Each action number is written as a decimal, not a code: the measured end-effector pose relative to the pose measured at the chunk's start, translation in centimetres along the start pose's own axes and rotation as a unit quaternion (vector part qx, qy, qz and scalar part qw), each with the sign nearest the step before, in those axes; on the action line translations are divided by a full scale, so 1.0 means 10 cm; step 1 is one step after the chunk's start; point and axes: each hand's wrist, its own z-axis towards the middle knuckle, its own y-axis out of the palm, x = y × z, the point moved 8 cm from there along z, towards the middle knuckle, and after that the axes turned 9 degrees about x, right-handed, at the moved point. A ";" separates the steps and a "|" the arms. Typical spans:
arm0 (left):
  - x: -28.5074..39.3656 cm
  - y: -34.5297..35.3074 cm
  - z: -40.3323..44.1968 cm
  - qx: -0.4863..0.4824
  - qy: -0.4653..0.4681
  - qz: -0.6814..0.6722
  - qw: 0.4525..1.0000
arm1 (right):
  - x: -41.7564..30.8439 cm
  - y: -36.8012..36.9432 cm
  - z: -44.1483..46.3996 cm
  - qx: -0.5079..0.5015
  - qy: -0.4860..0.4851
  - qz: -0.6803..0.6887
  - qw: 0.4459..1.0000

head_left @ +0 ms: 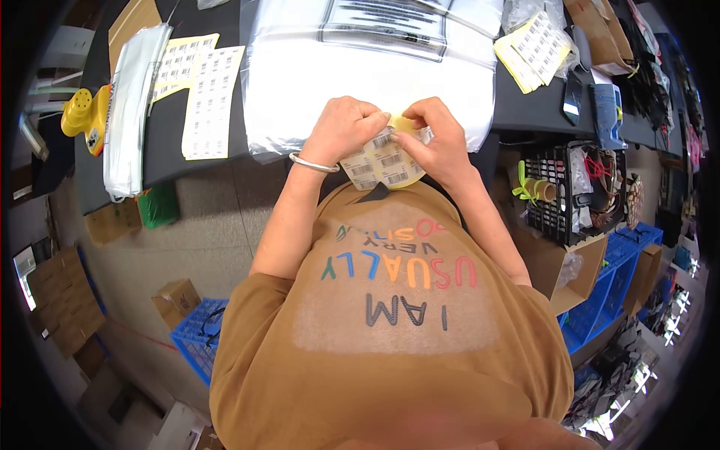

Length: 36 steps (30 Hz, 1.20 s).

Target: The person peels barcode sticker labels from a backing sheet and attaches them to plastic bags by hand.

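Both my hands meet at the front edge of a stack of clear plastic bags [300,82] on the table. My left hand [345,131], with a bangle at the wrist, pinches the upper edge of a barcode label sheet [391,163]. Close beside it, my right hand [435,139] grips the same sheet near its top, where yellow backing shows. The sheet hangs curved over my lap, printed with rows of barcodes. Whether a single label is between my fingertips cannot be made out.
More label sheets [212,105] lie at left beside folded plastic bags [135,112] and a yellow tool [88,116]. At right are further label sheets [534,52], a phone [572,97] and a blue object [609,116]. Below stand a black crate [551,214] and blue crates [600,289].
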 end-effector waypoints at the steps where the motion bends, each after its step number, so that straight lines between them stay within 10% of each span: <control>1: -0.01 0.03 0.01 -0.009 -0.010 -0.012 1.000 | 0.02 0.02 -0.01 0.001 -0.012 -0.029 1.000; 9: -0.10 0.15 0.17 -0.039 -0.003 0.043 0.998 | -0.07 0.23 -0.16 -0.035 -0.237 -0.160 0.958; 14: -0.33 0.13 0.31 0.018 0.069 0.167 0.983 | -0.07 0.06 -0.14 -0.059 -0.167 -0.036 0.984; 16: -0.27 0.12 0.27 0.000 0.068 0.133 0.989 | 0.46 -0.35 0.04 0.042 0.106 0.058 0.992; 18: -0.21 0.16 0.26 0.006 0.092 0.106 0.990 | 0.69 -0.58 0.23 0.060 0.128 -0.012 0.990; 30: -0.26 0.36 0.32 -0.067 -0.101 -0.076 0.990 | 0.16 -0.02 -0.03 0.067 -0.159 -0.148 0.974; 34: -0.20 0.31 0.41 -0.031 -0.024 0.048 0.998 | -0.02 -0.08 -0.07 0.024 -0.203 -0.132 0.970; 36: -0.18 0.25 0.44 0.060 0.093 0.163 0.980 | 0.10 -0.21 0.02 0.002 -0.074 -0.004 0.997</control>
